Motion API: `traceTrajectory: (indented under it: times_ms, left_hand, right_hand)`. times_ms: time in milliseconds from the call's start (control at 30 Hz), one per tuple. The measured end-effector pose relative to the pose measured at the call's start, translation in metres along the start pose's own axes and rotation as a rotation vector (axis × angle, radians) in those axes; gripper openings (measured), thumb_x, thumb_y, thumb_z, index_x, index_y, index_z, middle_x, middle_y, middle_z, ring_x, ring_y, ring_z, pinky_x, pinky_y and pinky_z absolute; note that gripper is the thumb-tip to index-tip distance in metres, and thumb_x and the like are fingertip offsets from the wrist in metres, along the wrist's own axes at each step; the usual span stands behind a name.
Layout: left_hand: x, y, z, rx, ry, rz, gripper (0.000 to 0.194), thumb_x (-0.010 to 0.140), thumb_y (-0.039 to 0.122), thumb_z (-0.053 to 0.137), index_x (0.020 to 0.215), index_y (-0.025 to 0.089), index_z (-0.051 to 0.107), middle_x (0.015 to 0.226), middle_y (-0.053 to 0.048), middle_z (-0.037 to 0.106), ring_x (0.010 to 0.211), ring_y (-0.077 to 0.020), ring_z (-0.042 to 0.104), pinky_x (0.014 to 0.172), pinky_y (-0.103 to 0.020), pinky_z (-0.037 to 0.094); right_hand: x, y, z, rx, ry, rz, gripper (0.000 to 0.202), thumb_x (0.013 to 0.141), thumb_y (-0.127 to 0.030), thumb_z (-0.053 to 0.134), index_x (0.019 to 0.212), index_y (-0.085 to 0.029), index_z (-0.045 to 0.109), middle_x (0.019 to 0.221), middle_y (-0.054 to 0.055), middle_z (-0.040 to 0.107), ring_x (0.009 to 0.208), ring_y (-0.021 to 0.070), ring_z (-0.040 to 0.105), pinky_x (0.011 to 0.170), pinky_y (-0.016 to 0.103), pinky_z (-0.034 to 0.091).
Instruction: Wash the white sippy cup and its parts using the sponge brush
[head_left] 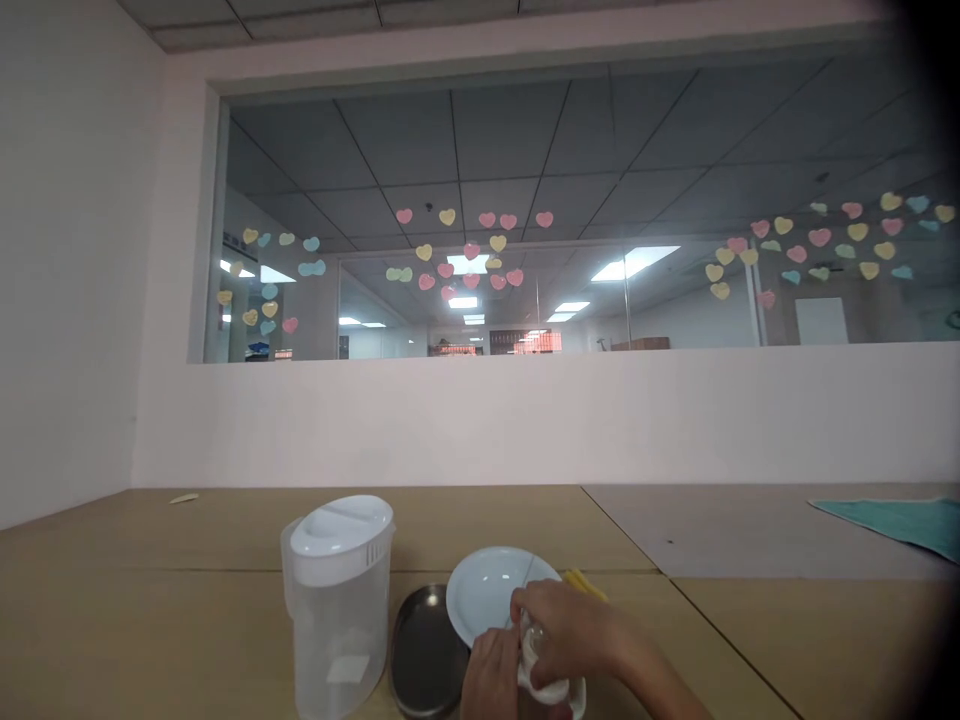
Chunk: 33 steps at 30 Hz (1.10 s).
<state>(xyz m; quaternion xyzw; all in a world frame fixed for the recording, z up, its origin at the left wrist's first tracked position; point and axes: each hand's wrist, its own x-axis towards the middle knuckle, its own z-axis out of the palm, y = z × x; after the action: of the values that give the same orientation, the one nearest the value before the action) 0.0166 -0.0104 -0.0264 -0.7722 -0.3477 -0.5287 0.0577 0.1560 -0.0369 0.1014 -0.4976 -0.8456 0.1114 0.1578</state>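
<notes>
At the lower middle, my right hand (568, 628) has its fingers bent round a clear and white item (534, 655), too covered to name. Close beside it on the left, my left hand (491, 672) has its fingers together against the same item. A white plate (491, 590) lies just beyond both hands, its near right part hidden by them. Left of my left hand is a dark metal tray (427, 655), touching or partly under the plate's edge. Something yellow (585, 584) shows behind my right hand.
A translucent pitcher (341, 610) with a white lid stands left of the tray. A teal cloth (900, 522) lies at the far right of the wooden table (225, 600). A small pale piece (184, 498) is at the back left. Behind the table is a wall with a window.
</notes>
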Motion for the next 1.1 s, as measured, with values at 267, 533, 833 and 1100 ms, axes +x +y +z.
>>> traceTrajectory:
  times_ms: [267, 533, 833, 1100]
  left_hand:
    - [0.009, 0.018, -0.015, 0.064, -0.013, 0.072, 0.032, 0.068, 0.038, 0.064, 0.09, 0.016, 0.054, 0.078, -0.006, 0.057, 0.076, -0.0223, 0.056, 0.07, -0.038, 0.049]
    - [0.009, 0.02, -0.016, -0.004, -0.141, 0.049, 0.03, 0.068, 0.037, 0.064, 0.087, 0.017, 0.051, 0.083, -0.005, 0.054, 0.081, -0.0209, 0.052, 0.073, -0.037, 0.045]
    - [0.009, 0.016, -0.016, 0.028, -0.093, 0.067, 0.036, 0.071, 0.046, 0.061, 0.088, 0.015, 0.055, 0.079, -0.007, 0.055, 0.078, -0.0216, 0.053, 0.072, -0.038, 0.045]
    - [0.01, 0.02, -0.018, -0.003, -0.117, -0.003, 0.038, 0.066, 0.043, 0.066, 0.091, 0.016, 0.056, 0.083, -0.006, 0.057, 0.08, -0.0214, 0.055, 0.071, -0.036, 0.046]
  right_hand:
    - [-0.001, 0.003, -0.013, 0.03, -0.036, -0.069, 0.034, 0.053, -0.03, 0.071, 0.085, -0.023, 0.066, 0.081, 0.001, 0.063, 0.073, 0.0179, 0.055, 0.057, 0.024, 0.034]
    - [0.001, 0.013, -0.025, 0.187, -0.105, -0.04, 0.033, 0.056, -0.038, 0.072, 0.084, -0.021, 0.067, 0.078, 0.0, 0.062, 0.066, 0.0144, 0.053, 0.054, 0.023, 0.034]
    - [-0.017, -0.012, -0.03, 0.121, 0.124, -0.059, 0.035, 0.061, -0.029, 0.067, 0.095, -0.024, 0.062, 0.092, 0.003, 0.06, 0.083, 0.0202, 0.053, 0.068, 0.028, 0.037]
    - [-0.003, 0.014, -0.042, 0.19, 0.595, 0.117, 0.038, 0.071, -0.042, 0.062, 0.103, -0.022, 0.058, 0.103, 0.006, 0.055, 0.087, 0.0195, 0.053, 0.076, 0.03, 0.04]
